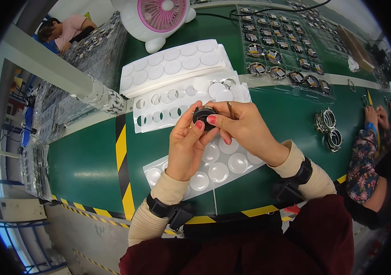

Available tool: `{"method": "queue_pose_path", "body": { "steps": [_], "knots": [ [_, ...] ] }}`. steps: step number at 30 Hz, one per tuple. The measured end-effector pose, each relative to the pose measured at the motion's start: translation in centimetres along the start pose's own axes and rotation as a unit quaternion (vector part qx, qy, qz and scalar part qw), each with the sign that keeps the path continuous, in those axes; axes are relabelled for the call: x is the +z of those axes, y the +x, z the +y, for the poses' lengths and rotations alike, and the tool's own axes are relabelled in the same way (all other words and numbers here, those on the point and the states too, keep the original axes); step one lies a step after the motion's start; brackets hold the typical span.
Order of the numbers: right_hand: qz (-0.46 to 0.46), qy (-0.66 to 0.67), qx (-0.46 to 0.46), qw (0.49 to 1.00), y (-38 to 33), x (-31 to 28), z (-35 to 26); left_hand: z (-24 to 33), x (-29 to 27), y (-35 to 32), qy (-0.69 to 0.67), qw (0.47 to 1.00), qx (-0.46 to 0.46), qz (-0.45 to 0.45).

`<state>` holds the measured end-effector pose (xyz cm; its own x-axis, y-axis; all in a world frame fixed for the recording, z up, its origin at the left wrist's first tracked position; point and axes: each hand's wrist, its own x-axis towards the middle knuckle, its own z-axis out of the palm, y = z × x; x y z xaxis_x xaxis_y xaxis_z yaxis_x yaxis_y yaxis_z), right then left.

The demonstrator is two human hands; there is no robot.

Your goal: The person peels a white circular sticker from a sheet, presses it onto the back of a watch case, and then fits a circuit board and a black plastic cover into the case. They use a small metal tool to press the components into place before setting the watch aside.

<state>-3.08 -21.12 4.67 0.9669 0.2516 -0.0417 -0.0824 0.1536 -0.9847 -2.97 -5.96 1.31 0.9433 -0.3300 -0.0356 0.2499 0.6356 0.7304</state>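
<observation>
Over the middle of the table, my left hand (185, 144) is closed around a small round black piece (203, 118) that looks like a watch case, pinching it between thumb and fingers. My right hand (247, 128) presses its thumb against the near face of the same piece. Between the right fingers stands a thin, brownish metal tool (231, 110), perhaps tweezers; its lower part is hidden. Below both hands lies a sheet of round clear films (218, 172). Just beyond them, a white sheet with cut-out holes (158, 116) carries loose white discs (223, 95).
Behind lies a stack of white disc sheets (172, 67), with a white and pink fan (163, 18) past it. Clear trays (283, 46) of round black pieces fill the far right. Metal rings (328, 120) rest at right, near another person's sleeve (363, 165). A post (49, 64) rises left.
</observation>
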Motion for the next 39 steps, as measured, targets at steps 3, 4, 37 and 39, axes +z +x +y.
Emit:
{"method": "queue_pose_path", "body": {
  "steps": [3,4,37,39],
  "knots": [
    [0.014,-0.014,0.003,1.0,0.2,0.0,0.3,-0.3,-0.1,0.0,-0.007,1.0,-0.006,0.005],
    [0.014,-0.013,0.003,1.0,0.2,0.0,0.3,-0.3,-0.1,0.0,-0.008,1.0,-0.008,0.008],
    [0.077,-0.358,-0.324,0.872,0.2,0.5,1.5,1.3,0.1,0.8,0.047,0.998,-0.028,0.032],
    [0.122,-0.29,-0.29,0.904,0.4,0.4,1.5,1.3,0.0,0.8,0.054,0.996,-0.028,0.063]
  ]
}}
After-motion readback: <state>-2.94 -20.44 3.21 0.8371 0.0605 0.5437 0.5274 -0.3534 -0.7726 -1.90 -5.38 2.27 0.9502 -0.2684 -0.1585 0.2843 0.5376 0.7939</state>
